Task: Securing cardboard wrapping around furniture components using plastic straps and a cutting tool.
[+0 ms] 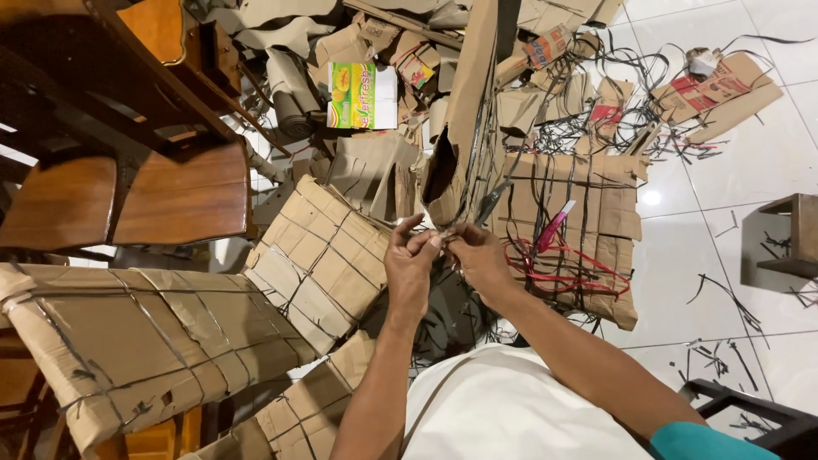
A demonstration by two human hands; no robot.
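Observation:
My left hand and my right hand meet at the middle of the view, fingertips pinched together on a thin strap end. The strap runs up to a tall folded cardboard piece that stands upright just beyond my fingers. A cardboard bundle bound with black straps lies just left of my left hand. Right of my right hand lies another strapped cardboard bundle with red strapping and a pink-handled tool on top.
A large strapped cardboard bundle fills the lower left. Wooden chairs stand at the upper left. Loose cardboard scraps, a green and yellow carton and black strap offcuts litter the white tiled floor. A dark stool stands at right.

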